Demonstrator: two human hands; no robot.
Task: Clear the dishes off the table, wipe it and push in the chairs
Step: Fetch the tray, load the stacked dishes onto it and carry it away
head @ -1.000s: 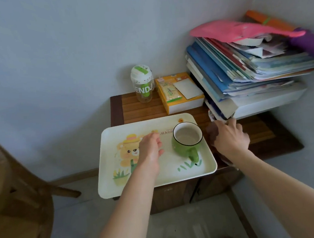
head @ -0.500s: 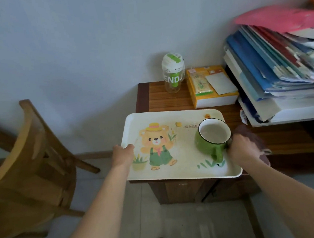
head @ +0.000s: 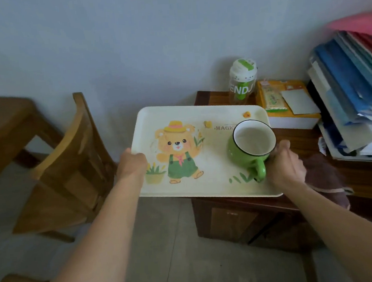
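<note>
A cream tray (head: 201,117) printed with a cartoon bear carries a green mug (head: 246,156), empty and white inside, at its right end. My left hand (head: 132,165) grips the tray's left edge. My right hand (head: 286,166) grips the right edge beside the mug's handle, with a brown cloth (head: 323,174) bunched under it and hanging down. The tray's left half juts out past the small dark wooden cabinet (head: 242,221). A wooden chair (head: 71,163) stands to the left, by the corner of a wooden table (head: 1,124).
On the cabinet behind the tray stand a clear bottle with a white and green lid (head: 242,80) and a yellow box (head: 289,110). A tall stack of folders and papers (head: 350,88) fills the right side. Tiled floor lies below, between chair and cabinet.
My left hand went from the tray's middle to its left edge, my right hand to the right edge. The tray has shifted left, off the cabinet's side, and the view has turned left.
</note>
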